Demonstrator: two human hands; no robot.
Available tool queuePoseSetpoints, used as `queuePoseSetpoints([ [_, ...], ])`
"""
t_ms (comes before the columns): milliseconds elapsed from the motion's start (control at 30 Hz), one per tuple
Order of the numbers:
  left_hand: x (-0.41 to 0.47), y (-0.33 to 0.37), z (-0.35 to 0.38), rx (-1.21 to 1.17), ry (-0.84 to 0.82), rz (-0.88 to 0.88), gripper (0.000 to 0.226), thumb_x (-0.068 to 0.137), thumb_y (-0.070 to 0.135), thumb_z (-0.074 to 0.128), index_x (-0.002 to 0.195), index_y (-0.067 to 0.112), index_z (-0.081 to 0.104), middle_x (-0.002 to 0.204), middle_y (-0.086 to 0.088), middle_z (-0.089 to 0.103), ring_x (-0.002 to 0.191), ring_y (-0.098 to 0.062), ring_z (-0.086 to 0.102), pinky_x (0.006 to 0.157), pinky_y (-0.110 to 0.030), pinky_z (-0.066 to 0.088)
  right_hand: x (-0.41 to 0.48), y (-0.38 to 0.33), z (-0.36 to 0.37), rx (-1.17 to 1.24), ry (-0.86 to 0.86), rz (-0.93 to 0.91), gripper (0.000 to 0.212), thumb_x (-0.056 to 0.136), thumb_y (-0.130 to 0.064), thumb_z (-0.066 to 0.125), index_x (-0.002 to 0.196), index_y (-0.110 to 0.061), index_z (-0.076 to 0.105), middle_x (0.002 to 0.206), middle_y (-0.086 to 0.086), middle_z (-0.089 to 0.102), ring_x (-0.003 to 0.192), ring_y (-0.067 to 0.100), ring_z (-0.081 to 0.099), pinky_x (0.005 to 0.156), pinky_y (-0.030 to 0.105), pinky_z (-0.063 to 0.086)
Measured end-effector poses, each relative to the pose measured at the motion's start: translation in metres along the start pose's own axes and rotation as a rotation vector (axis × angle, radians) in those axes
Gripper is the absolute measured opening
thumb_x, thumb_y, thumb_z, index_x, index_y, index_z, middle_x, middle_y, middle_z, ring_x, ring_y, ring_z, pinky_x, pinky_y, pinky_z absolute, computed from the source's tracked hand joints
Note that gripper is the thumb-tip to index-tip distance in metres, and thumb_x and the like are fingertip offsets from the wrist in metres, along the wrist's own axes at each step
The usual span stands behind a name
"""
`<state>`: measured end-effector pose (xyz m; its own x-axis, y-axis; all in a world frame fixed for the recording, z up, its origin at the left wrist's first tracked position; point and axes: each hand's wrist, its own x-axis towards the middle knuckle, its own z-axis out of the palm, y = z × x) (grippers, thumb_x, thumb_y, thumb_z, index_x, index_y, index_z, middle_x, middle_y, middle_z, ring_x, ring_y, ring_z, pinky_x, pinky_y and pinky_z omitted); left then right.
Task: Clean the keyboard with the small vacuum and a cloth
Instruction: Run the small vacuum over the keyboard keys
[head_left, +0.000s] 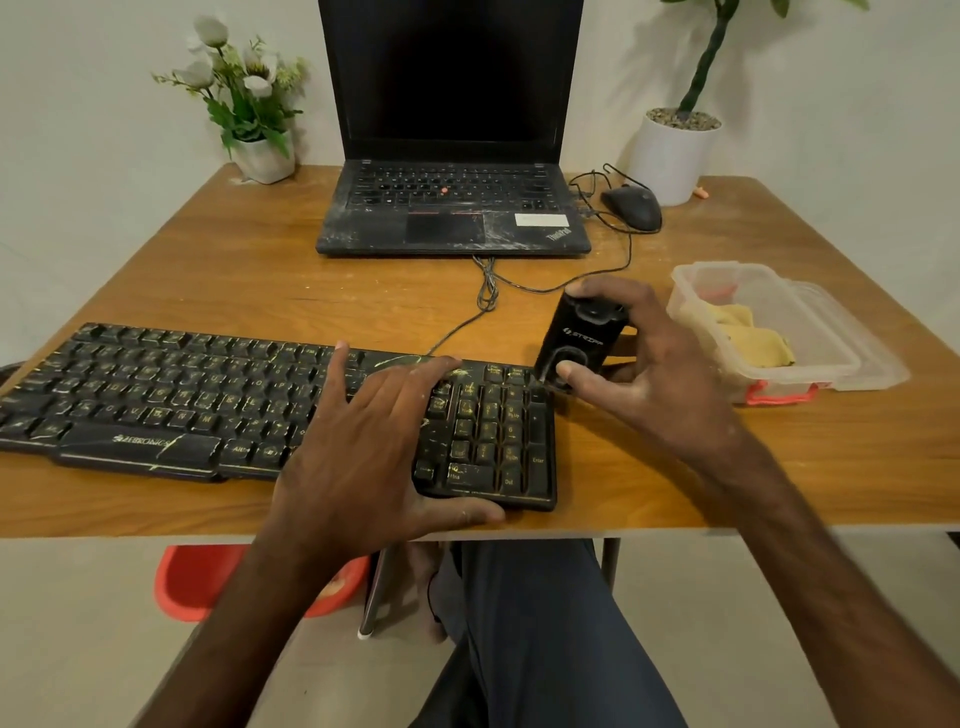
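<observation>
vacuum (576, 338) in right hand (660, 374) at keyboard (156, 395) corner

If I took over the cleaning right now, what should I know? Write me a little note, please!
Left hand: open, resting flat on the dusty black keyboard near its number pad.
Right hand: grips the small black handheld vacuum, tip at the keyboard's far right corner.
Yellow cloth: lies in the clear plastic box on the right, untouched.
Done: vacuuming begun; keys look streaked.
To do: vacuum the remaining keys, then wipe with the cloth.
</observation>
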<state>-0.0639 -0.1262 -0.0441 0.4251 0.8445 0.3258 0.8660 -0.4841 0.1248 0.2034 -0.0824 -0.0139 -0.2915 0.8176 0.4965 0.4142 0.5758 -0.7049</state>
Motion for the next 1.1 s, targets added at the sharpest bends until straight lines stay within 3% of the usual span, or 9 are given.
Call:
queuePoseSetpoints([
  [133,0.0,0.0,0.0,0.006,0.011,0.002,0.12,0.066,0.101,0.037,0.147,0.013,0.037,0.136,-0.007,0.061,0.126,-0.023,0.058,0.12,-0.066,0.013,0.003,0.005,-0.02,-0.201,-0.105,-0.037,0.063,0.082,-0.016,0.077,0.129,-0.04,0.043,0.117,-0.03,0.047,0.108,0.005,0.057,0.077,0.018,0.057],
  [333,0.0,0.0,0.001,0.015,0.006,0.004,0.12,0.066,0.102,0.035,0.147,0.013,0.037,0.135,-0.008,0.062,0.125,-0.024,0.058,0.12,-0.066,0.013,-0.004,-0.002,-0.001,0.035,0.016,0.003,0.064,0.082,-0.013,0.077,0.126,-0.044,0.042,0.118,-0.033,0.044,0.109,0.007,0.058,0.065,0.029,0.06],
  [500,-0.001,0.0,0.0,0.01,0.008,0.0,0.12,0.066,0.102,0.035,0.148,0.014,0.036,0.135,-0.007,0.062,0.125,-0.023,0.058,0.12,-0.066,0.013,-0.005,-0.001,-0.01,-0.162,0.005,0.023,0.059,0.082,-0.023,0.075,0.127,-0.043,0.042,0.117,-0.028,0.046,0.105,0.01,0.06,0.067,0.033,0.062],
  [567,-0.001,0.0,0.0,0.008,0.012,0.002,0.12,0.066,0.102,0.035,0.148,0.014,0.035,0.136,-0.007,0.061,0.126,-0.023,0.058,0.12,-0.066,0.013,-0.006,-0.008,-0.008,-0.045,0.057,0.013,0.059,0.081,-0.018,0.077,0.127,-0.035,0.044,0.116,-0.025,0.047,0.103,0.01,0.062,0.065,0.029,0.061],
  [700,0.0,-0.001,0.001,0.014,0.011,0.007,0.12,0.067,0.102,0.035,0.148,0.013,0.036,0.135,-0.008,0.062,0.125,-0.023,0.058,0.119,-0.066,0.014,-0.014,-0.028,0.006,0.273,0.055,-0.013,0.059,0.079,0.004,0.074,0.123,-0.024,0.046,0.117,0.001,0.047,0.099,0.015,0.064,0.062,0.02,0.056],
  [800,-0.001,-0.001,0.0,0.023,0.012,0.005,0.121,0.066,0.102,0.033,0.148,0.012,0.036,0.135,-0.009,0.062,0.125,-0.024,0.059,0.119,-0.067,0.015,-0.021,-0.042,0.012,0.355,0.0,-0.008,0.059,0.078,0.01,0.073,0.121,-0.022,0.05,0.116,-0.003,0.048,0.097,0.014,0.063,0.064,0.016,0.054],
  [900,-0.001,-0.002,0.001,0.024,0.019,0.008,0.121,0.066,0.102,0.034,0.148,0.012,0.034,0.134,-0.009,0.062,0.124,-0.025,0.06,0.118,-0.068,0.016,-0.032,-0.053,0.018,0.324,-0.085,-0.028,0.059,0.076,0.007,0.075,0.121,-0.023,0.051,0.115,-0.014,0.052,0.106,0.018,0.063,0.074,0.023,0.057],
  [1000,-0.002,-0.002,0.001,0.02,0.028,0.01,0.121,0.066,0.101,0.037,0.148,0.012,0.034,0.134,-0.008,0.062,0.124,-0.024,0.059,0.118,-0.068,0.017,-0.04,-0.057,0.018,0.308,-0.163,-0.019,0.062,0.078,0.004,0.076,0.126,-0.024,0.051,0.117,-0.014,0.056,0.108,0.024,0.064,0.076,0.03,0.059],
  [1100,-0.002,-0.002,0.001,0.025,0.021,0.007,0.122,0.065,0.101,0.039,0.148,0.013,0.034,0.134,-0.008,0.062,0.125,-0.024,0.059,0.119,-0.067,0.015,-0.039,-0.058,0.02,0.083,-0.207,-0.086,0.064,0.081,-0.004,0.077,0.132,-0.032,0.049,0.121,-0.009,0.061,0.11,0.016,0.064,0.08,0.023,0.057],
])
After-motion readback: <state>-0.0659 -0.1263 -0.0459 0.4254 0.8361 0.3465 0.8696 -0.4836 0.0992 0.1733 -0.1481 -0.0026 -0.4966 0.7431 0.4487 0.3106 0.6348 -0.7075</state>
